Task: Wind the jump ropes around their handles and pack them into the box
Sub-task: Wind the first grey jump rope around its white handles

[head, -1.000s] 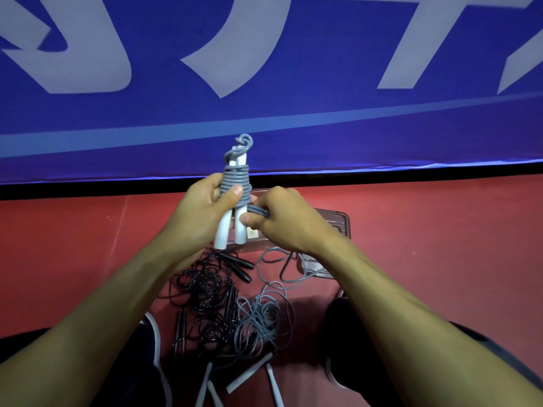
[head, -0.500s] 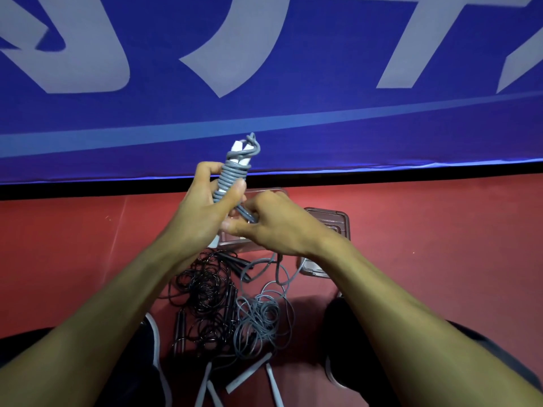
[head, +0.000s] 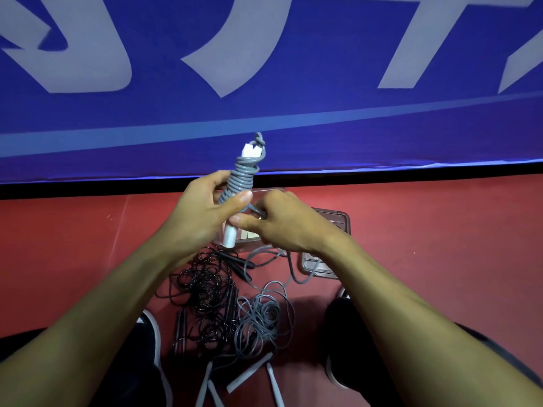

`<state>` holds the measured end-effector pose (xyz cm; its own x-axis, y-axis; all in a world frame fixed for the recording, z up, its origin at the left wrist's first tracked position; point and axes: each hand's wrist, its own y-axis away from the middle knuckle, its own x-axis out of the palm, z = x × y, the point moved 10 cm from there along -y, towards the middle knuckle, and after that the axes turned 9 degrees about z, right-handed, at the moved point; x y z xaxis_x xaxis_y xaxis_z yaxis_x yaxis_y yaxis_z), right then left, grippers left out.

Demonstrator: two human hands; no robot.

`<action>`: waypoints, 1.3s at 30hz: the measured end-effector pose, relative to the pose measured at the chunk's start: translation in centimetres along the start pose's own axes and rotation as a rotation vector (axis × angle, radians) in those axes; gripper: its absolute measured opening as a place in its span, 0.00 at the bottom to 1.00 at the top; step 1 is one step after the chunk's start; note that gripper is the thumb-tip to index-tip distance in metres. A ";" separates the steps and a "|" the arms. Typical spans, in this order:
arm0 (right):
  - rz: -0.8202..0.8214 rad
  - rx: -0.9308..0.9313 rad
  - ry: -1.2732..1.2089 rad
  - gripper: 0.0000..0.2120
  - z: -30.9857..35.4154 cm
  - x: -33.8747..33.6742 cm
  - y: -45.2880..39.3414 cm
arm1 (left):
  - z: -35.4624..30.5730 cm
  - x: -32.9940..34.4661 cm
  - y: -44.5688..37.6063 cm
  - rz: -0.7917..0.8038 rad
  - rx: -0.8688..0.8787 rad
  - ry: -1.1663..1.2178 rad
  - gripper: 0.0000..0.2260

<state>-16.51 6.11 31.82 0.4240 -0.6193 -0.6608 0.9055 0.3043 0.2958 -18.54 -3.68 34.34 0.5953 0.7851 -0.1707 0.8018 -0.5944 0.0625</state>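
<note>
Our left hand [head: 202, 212] grips the white handles wound with grey cord [head: 241, 183]; our right hand [head: 288, 223] pinches its loose strand. Both hands hide most of the clear plastic box [head: 338, 218]; tangled black ropes [head: 205, 292] and grey ropes [head: 261, 318] lie below on the red floor [head: 440, 245].

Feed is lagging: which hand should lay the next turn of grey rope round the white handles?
Probably the right hand: it pinches the loose grey rope just below the coils, while the left hand grips the white plastic handles, thumb pressed on the coils.

Grey rope [head: 239, 180] coiled (tilted), white handles [head: 229, 237]
</note>
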 end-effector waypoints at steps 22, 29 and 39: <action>-0.022 0.045 0.038 0.23 -0.1 -0.1 0.1 | 1.0 -0.4 0.1 -0.025 -0.088 0.197 0.11; -0.017 -0.020 -0.003 0.28 1.1 -0.2 0.1 | 0.6 -1.8 0.2 -0.130 -0.053 -0.068 0.20; -0.028 -0.100 0.011 0.23 2.2 -0.3 0.3 | 1.4 -0.3 0.3 -0.053 -0.142 0.250 0.18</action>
<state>-16.33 4.78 33.68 0.3976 -0.6208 -0.6757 0.9106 0.3577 0.2071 -18.55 -4.32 33.04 0.5325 0.8436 0.0696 0.8210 -0.5348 0.1999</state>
